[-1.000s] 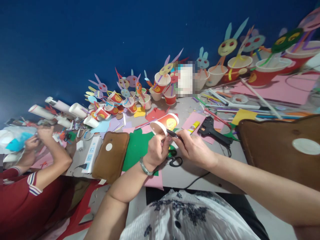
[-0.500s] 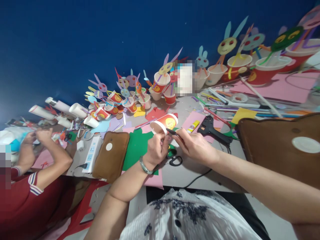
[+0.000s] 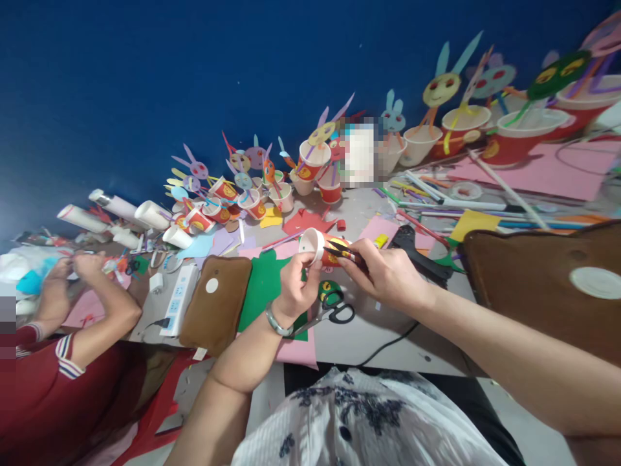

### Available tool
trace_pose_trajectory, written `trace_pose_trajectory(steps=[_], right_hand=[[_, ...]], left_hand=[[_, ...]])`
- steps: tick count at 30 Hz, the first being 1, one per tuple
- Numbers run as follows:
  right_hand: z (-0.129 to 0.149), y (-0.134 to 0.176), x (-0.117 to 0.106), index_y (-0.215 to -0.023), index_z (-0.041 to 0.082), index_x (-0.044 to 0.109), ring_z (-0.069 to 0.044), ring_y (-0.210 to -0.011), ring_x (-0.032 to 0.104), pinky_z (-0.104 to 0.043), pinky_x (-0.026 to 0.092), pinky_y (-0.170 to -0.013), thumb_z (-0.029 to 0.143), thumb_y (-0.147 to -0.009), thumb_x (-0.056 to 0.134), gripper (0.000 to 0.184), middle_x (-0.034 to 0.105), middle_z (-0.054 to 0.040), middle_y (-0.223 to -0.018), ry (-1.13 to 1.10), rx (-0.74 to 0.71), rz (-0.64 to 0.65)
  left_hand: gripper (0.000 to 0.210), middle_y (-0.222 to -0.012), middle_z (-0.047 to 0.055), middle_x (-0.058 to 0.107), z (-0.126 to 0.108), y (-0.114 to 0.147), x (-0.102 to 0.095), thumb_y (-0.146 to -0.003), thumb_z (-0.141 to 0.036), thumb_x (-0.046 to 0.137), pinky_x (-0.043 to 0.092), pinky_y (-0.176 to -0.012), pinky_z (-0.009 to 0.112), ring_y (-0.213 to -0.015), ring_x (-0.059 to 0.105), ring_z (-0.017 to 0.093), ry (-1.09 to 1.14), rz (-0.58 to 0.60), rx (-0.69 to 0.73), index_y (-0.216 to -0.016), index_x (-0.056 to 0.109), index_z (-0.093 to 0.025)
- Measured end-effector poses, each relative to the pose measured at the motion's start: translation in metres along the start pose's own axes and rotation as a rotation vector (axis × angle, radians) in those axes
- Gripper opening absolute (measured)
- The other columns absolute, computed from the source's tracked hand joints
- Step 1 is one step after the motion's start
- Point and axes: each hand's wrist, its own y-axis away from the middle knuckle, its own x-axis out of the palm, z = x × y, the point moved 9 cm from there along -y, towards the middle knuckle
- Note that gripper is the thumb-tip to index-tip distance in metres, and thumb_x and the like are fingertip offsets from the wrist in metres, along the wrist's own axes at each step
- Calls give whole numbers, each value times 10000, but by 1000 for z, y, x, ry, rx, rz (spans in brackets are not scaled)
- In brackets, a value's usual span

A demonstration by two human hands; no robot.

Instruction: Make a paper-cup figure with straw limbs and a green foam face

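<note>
A red paper cup with a white rim [image 3: 310, 243] and a yellow print lies tipped sideways, its mouth toward the left. My left hand [image 3: 297, 288], a bangle on its wrist, is closed on the cup near the rim. My right hand [image 3: 395, 275] grips a slim black pointed tool [image 3: 342, 251], whose tip lies against the cup just behind the rim; its exact kind is unclear. Below the hands are black-handled scissors [image 3: 339, 309], blades partly behind my left wrist. Green paper [image 3: 264, 294] lies under and beside that hand.
A black glue gun [image 3: 412, 252] and yellow glue stick [image 3: 381, 241] lie past my right hand. Brown cushion-like bags [image 3: 514, 265] flank the work area. Cups with paper rabbit faces [image 3: 441, 89] line the wall. Left stand a power strip [image 3: 179, 301] and a co-worker's arms [image 3: 104, 304].
The cup has turned and shifted slightly right, showing its mouth more edge-on. My right hand and the tool have moved a little to the right. More of the scissors shows.
</note>
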Motion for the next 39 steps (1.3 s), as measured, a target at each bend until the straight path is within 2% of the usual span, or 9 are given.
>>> trace_pose_trajectory(steps=[6, 13, 21, 25, 29, 33, 39], right_hand=[[-2, -3, -1, -1023, 162, 555, -198, -509, 629, -251, 265, -483, 530, -1001, 315, 440, 678, -58, -632, -66, 14, 46], [-4, -4, 2, -1014, 172, 551, -201, -503, 620, -259, 250, -489, 501, -1004, 318, 404, 689, -56, -652, -37, 46, 97], [-1, -2, 0, -961, 176, 575, -173, -437, 549, -260, 234, -476, 505, -1019, 290, 439, 646, -41, -577, 15, -37, 30], [2, -2, -2, -913, 177, 578, -156, -423, 530, -254, 230, -473, 492, -1029, 283, 446, 648, -37, -571, 33, -85, -17], [8, -2, -8, -854, 179, 568, -141, -435, 536, -245, 240, -470, 466, -1037, 299, 434, 646, -34, -568, 20, -157, -72], [13, -1, -12, -838, 175, 557, -128, -437, 539, -247, 229, -459, 429, -1045, 319, 406, 642, -23, -565, 26, -222, -116], [17, 0, -13, -827, 171, 548, -117, -444, 522, -259, 206, -460, 397, -1055, 310, 399, 631, -18, -567, 69, -268, -93]], left_hand=[[82, -722, -9, 632, -1, -2, -2, -963, -255, 568, 486, -621, 205, -625, 609, 94, 33, 16, 5, -981, 589, -178], [75, -744, -5, 630, -6, -3, -5, -951, -238, 571, 477, -630, 212, -620, 596, 93, -6, 8, 47, -975, 603, -175], [54, -746, -4, 636, -12, -6, -10, -940, -226, 589, 486, -624, 204, -626, 597, 88, 35, -22, 80, -942, 607, -175], [74, -744, -12, 645, -5, -5, -9, -951, -244, 582, 485, -589, 195, -584, 604, 77, 104, 3, 27, -949, 607, -174], [124, -809, 14, 682, 2, -3, -9, -955, -292, 587, 490, -588, 202, -643, 631, 94, 132, -5, -7, -955, 618, -172], [128, -761, 5, 665, 5, -3, -9, -954, -296, 592, 496, -603, 213, -645, 623, 100, 163, 3, -6, -948, 625, -173], [105, -773, 9, 668, 10, -4, -8, -946, -273, 607, 495, -631, 219, -662, 617, 101, 239, 26, -38, -953, 633, -172]])
